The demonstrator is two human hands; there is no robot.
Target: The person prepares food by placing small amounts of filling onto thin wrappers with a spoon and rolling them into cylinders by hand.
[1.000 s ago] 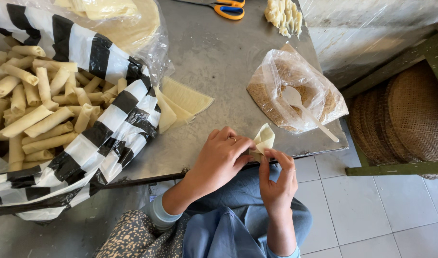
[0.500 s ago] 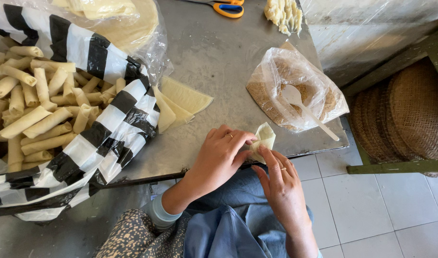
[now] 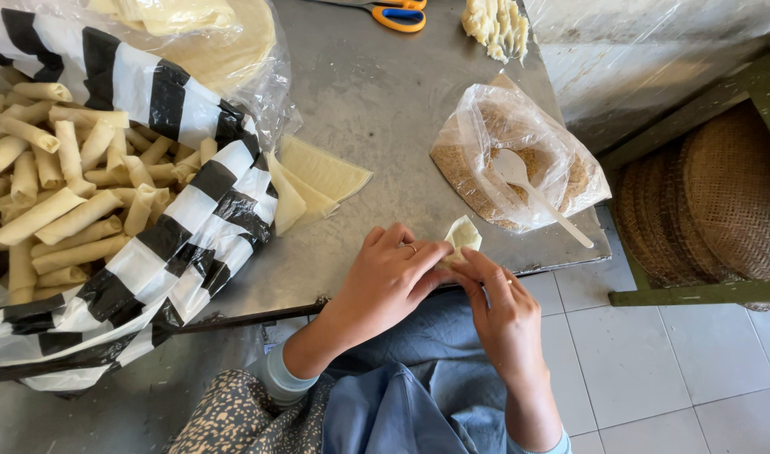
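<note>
Both of my hands meet at the front edge of a grey metal table (image 3: 385,134). My left hand (image 3: 389,277) and my right hand (image 3: 501,307) pinch a small pale pastry wrapper (image 3: 462,237) between their fingers, folding it. A ring shows on my left hand. Just beyond the wrapper lies a clear plastic bag of brown crumbly filling (image 3: 494,160) with a white plastic spoon (image 3: 536,195) in it. A few cut wrapper sheets (image 3: 318,181) lie on the table to the left.
A black-and-white striped plastic sheet (image 3: 192,219) holds several rolled pastries (image 3: 65,202) at left. A bag of round wrappers (image 3: 208,42) sits behind. Orange-handled scissors (image 3: 393,13) and a pale pile (image 3: 496,25) lie at the far edge. Woven baskets (image 3: 704,202) stand on a shelf right.
My right hand has moved up from my lap to the wrapper and now pinches it together with my left hand. The wrapper is folded tighter.
</note>
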